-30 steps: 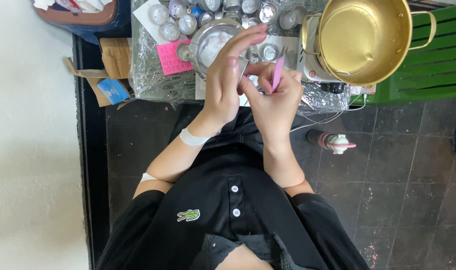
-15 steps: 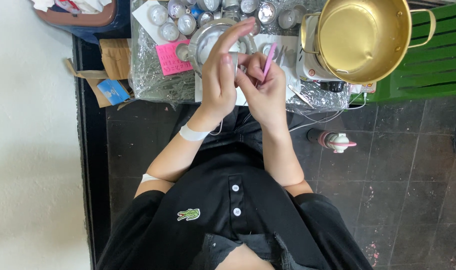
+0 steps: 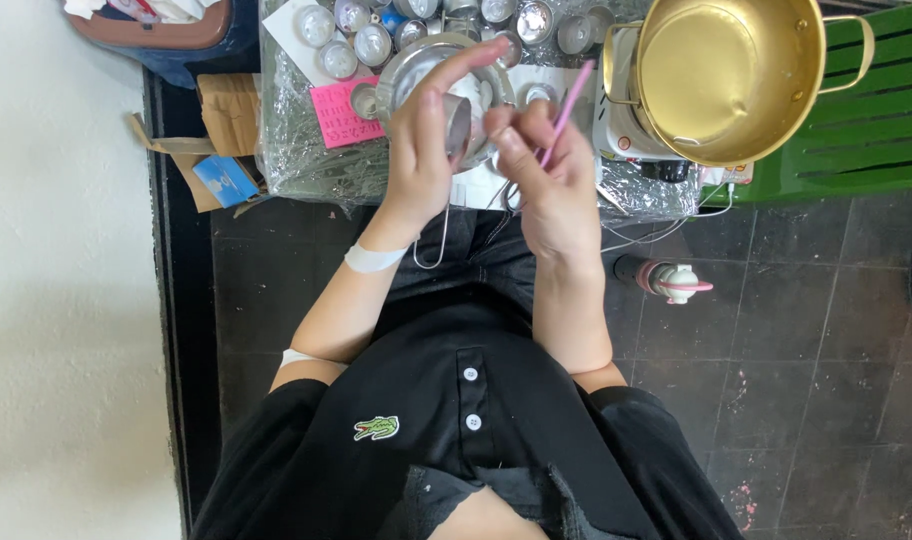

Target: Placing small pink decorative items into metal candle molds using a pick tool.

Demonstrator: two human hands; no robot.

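My left hand [image 3: 423, 150] grips a small round metal tin [image 3: 459, 125] and holds it above a steel bowl [image 3: 408, 62] on the foil-covered table [image 3: 306, 160]. My right hand [image 3: 544, 180] pinches a thin pink stick [image 3: 566, 108] that points up and to the right, its lower end close to the tin. Both hands are nearly touching over the table's near edge. A thin wire loop [image 3: 442, 240] hangs below my left wrist.
A big golden pot [image 3: 726, 75] sits on a small white burner [image 3: 616, 110] to the right, beside a green slatted surface [image 3: 856, 130]. Several small lidded tins [image 3: 361, 40] and a pink card [image 3: 341, 112] lie at the table's back left. A bottle [image 3: 666, 280] lies on the dark tiled floor.
Both hands have shifted slightly. The pink stick has tilted more to the right, and my left hand has turned the tin so its side shows.
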